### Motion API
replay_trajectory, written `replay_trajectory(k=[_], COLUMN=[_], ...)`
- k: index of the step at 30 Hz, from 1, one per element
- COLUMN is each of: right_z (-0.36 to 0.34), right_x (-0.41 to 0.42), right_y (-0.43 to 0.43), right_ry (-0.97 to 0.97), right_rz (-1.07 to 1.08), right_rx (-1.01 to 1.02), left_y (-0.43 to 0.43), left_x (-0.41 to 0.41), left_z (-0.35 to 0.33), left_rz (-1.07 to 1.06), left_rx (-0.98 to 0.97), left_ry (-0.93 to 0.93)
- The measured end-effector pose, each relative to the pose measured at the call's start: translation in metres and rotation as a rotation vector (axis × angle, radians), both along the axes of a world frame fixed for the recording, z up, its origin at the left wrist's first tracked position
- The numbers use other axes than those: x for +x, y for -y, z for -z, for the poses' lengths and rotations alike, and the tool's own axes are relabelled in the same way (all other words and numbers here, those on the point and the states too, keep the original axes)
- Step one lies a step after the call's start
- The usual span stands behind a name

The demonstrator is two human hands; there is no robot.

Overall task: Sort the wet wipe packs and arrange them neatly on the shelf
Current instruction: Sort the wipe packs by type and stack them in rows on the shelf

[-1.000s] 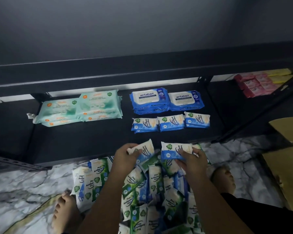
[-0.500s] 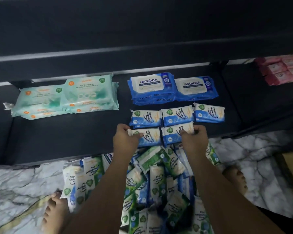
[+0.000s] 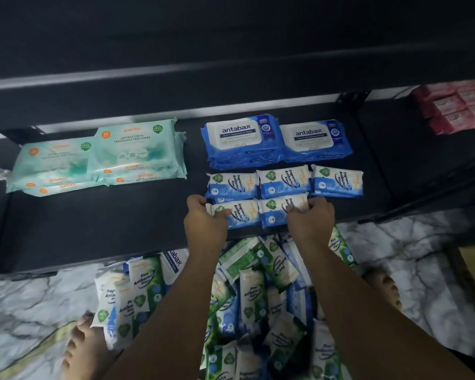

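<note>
**Two abreast, both held**

The left hand (image 3: 205,223) pinches the left blue pack (image 3: 243,215) by its outer end; the right hand (image 3: 311,216) pinches the right blue pack (image 3: 276,212) likewise. Both lie touching on the black shelf (image 3: 93,229), just before a row of three like packs (image 3: 284,181), seemingly flat, though the hands hide their edges.

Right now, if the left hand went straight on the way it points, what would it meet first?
Probably the leftmost back-row pack, right behind the held pack in the left hand. They look almost touching, though depth is hard to judge; the Antabax pack lies farther back.
</note>
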State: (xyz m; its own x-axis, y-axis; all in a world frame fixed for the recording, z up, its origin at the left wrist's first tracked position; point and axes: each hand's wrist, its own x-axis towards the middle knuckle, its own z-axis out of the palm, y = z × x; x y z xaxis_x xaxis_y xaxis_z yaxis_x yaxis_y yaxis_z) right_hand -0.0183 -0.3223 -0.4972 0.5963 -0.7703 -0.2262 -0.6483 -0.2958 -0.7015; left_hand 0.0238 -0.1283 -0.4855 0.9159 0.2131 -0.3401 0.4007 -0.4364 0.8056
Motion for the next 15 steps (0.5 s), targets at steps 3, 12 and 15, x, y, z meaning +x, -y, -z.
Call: replay_trajectory(k=[3,12,15], right_z=[0.0009,0.0061,0.0064], right_x=[0.0004,-0.0046,-0.0069], right_y=[0.0015,0.0047,0.0051], right_ry=[-0.017,-0.111,-0.082], right_rz=[-0.025,-0.044,-0.031], right_rx=[-0.021,-0.136,-0.134], left_y=[-0.0007,-0.0022,-0.0028], left_x=[0.0007,0.0011,-0.003], left_z=[0.0007,0.0053,0.0058], left_rz=[0.014,0.061,0.115], left_rx=[0.031,0.081,0.181], left_ry=[0.011,0.062,0.146])
